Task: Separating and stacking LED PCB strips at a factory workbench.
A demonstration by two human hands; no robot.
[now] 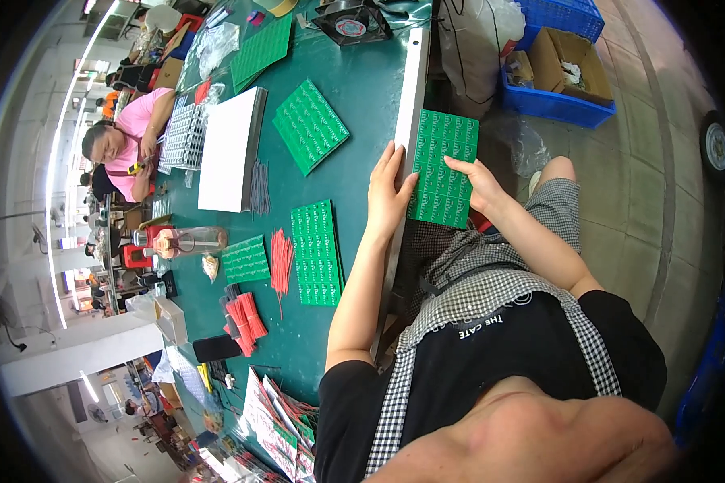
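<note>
Over my lap, beside the table's metal edge, I hold a green circuit board panel [445,169] with rows of white markings. My right hand [482,185] grips its right side, thumb on the face and the other fingers hidden behind. My left hand [390,191] rests at the metal edge [408,97], fingers stretched out, its thumb by the panel's left edge. On the green table lie more circuit board panels [312,127], some stacked, and another stack [316,253] nearer my left forearm. Red wires [281,262] lie in a bundle beside that stack.
White sheets [232,153], dark wires [260,187], red wire bundles [246,322] and a clear bottle [189,241] occupy the table. A fan [350,26] stands at the far end. Across sits a person in pink [141,121]. Blue crates [560,109] stand on the floor.
</note>
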